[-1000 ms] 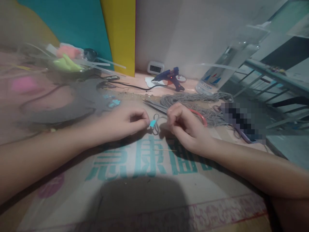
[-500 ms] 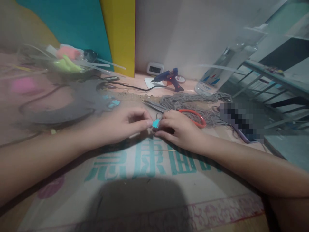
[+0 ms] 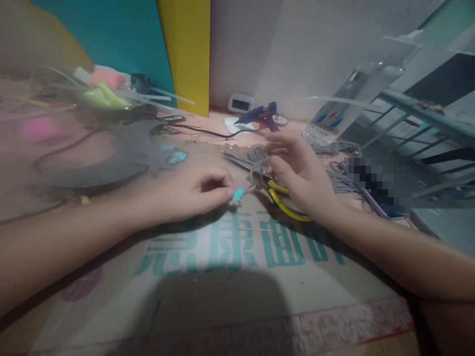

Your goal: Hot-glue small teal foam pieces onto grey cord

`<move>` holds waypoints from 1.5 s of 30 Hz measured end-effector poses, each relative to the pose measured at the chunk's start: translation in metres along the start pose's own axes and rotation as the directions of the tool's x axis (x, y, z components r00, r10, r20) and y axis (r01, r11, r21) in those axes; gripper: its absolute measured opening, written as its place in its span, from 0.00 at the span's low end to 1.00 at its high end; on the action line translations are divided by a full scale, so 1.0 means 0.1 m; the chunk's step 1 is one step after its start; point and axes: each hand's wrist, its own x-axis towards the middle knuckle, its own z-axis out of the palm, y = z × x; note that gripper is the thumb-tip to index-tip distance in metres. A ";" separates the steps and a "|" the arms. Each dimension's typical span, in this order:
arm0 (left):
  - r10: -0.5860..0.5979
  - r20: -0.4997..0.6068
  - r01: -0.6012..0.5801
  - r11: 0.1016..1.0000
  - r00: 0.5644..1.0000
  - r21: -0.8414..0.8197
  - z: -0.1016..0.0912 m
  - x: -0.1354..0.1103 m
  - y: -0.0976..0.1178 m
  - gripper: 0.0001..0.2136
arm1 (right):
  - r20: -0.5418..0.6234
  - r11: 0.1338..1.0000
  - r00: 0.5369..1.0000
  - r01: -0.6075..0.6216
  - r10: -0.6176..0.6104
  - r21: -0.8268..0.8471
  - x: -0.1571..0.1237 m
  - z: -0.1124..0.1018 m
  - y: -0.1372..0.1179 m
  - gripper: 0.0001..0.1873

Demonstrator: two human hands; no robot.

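Note:
My left hand (image 3: 213, 190) pinches a small turquoise piece (image 3: 238, 194) between thumb and fingertips, low over the printed board. A grey cord (image 3: 253, 173) runs up and right from beside this piece to my raised right hand (image 3: 297, 168). The thumb and a finger of my right hand appear closed on that cord, while its other fingers are slightly spread and blurred. Below and behind my right hand lie scissors (image 3: 284, 202) with yellow showing on the handle, partly covered by the hand. A thin wooden stick (image 3: 256, 229) rests on the board in front.
Behind are a blue glue gun (image 3: 260, 117) with a red light, a small white digital clock (image 3: 240, 104) and a clear bottle (image 3: 334, 109). More grey cord (image 3: 339, 180) and a phone (image 3: 378, 190) lie right. Turquoise bits (image 3: 177, 157) and a bowl of coloured lumps (image 3: 107, 99) are left.
My right hand has left the turquoise piece and moved up and right, drawing the grey cord with it. The scissors' yellow handle now shows. My left hand has hardly moved.

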 end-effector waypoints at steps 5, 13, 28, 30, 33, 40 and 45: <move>0.064 0.046 -0.068 0.994 0.997 0.088 0.00 -0.01 0.04 0.09 | 0.138 1.000 0.990 -0.010 0.008 0.018 -0.10 0.03 -0.18 0.16; 0.014 0.052 -0.016 0.998 0.999 0.053 0.00 0.00 0.06 0.09 | -0.068 0.883 0.919 -0.351 0.389 0.313 0.21 -0.13 0.28 0.20; 0.067 -0.181 -0.049 0.994 0.981 0.100 0.01 -0.02 0.11 0.11 | 0.218 0.945 0.934 -0.311 0.285 0.100 -0.10 0.02 -0.26 0.22; 0.087 -0.219 -0.055 0.987 0.972 0.149 0.02 -0.04 0.13 0.10 | 0.279 0.925 0.908 -0.358 0.314 0.124 -0.12 0.07 -0.25 0.19; 0.159 -0.219 -0.117 0.974 0.963 0.192 0.04 -0.06 0.14 0.09 | 0.343 0.890 0.876 -0.417 0.338 0.187 -0.13 0.11 -0.24 0.17; 0.177 -0.195 -0.126 0.960 0.965 0.248 0.09 -0.07 0.14 0.08 | 0.328 0.826 0.869 -0.470 0.371 0.311 -0.13 0.17 -0.23 0.14; 0.173 -0.180 -0.124 0.959 0.968 0.254 0.09 -0.07 0.14 0.08 | 0.344 0.805 0.846 -0.510 0.407 0.302 -0.12 0.19 -0.25 0.13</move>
